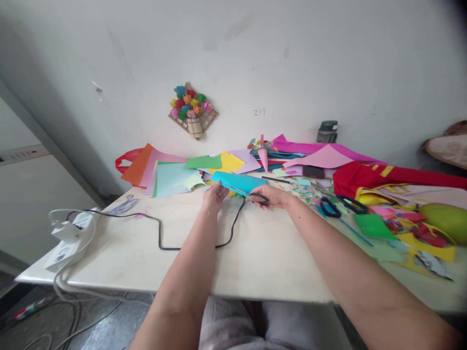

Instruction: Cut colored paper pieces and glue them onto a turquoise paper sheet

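Note:
A bright blue sheet of paper [242,181] is held up over the middle of the table, with its near edge toward me. My left hand [218,190] grips the left end of this sheet between thumb and fingers. In my right hand [268,195] are scissors [260,198] with dark handles, the fingers wrapped round the loops. The scissor blades point left along the sheet's near edge; how far they are apart is too small to tell. Behind the blue sheet lie yellow paper [230,162] and green paper [204,162].
A black cable [159,233] runs across the table [270,262] from a white power strip [69,243] on the left. Larger scissors [330,207], paper scraps and a green fruit-like object [443,221] lie right. A paper-flower cone [263,158], phone [313,171] and bottle [327,131] stand or lie behind.

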`<state>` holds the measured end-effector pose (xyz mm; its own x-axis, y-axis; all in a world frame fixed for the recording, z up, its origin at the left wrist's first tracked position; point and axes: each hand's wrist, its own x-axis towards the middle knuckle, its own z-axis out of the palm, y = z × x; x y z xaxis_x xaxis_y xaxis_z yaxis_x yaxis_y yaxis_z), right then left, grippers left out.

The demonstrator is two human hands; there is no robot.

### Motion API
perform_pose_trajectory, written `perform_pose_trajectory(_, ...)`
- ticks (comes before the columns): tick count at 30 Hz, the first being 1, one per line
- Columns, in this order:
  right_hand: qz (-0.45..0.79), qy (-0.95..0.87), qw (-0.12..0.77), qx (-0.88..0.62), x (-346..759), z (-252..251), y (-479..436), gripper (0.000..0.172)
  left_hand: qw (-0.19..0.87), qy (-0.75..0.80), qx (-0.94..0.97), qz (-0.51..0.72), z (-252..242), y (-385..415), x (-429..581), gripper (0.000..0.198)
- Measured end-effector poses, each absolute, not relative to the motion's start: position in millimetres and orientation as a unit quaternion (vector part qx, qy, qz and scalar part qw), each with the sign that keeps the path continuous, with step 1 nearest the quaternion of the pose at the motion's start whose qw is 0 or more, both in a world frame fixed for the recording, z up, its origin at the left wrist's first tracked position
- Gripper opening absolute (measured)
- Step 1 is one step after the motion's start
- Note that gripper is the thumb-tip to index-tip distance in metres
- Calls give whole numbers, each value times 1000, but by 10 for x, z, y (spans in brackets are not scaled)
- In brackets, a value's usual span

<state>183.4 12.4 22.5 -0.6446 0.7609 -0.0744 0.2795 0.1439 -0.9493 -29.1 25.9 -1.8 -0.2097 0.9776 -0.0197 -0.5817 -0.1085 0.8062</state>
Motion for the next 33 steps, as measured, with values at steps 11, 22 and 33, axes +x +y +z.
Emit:
perform_pose_trajectory(11,564,-709,214,-366,1840,214,140,23,569,352,296,682,-35,251,-262,14)
perform_pose_trajectory(22,532,-725,221,-377,1817,233,103,22,573,352,302,676,-53,263,-259,14)
perform_pose_trajectory(33,523,-726,214,-391,1804,299,57,20,568,361,291,680,-8,222,-236,10)
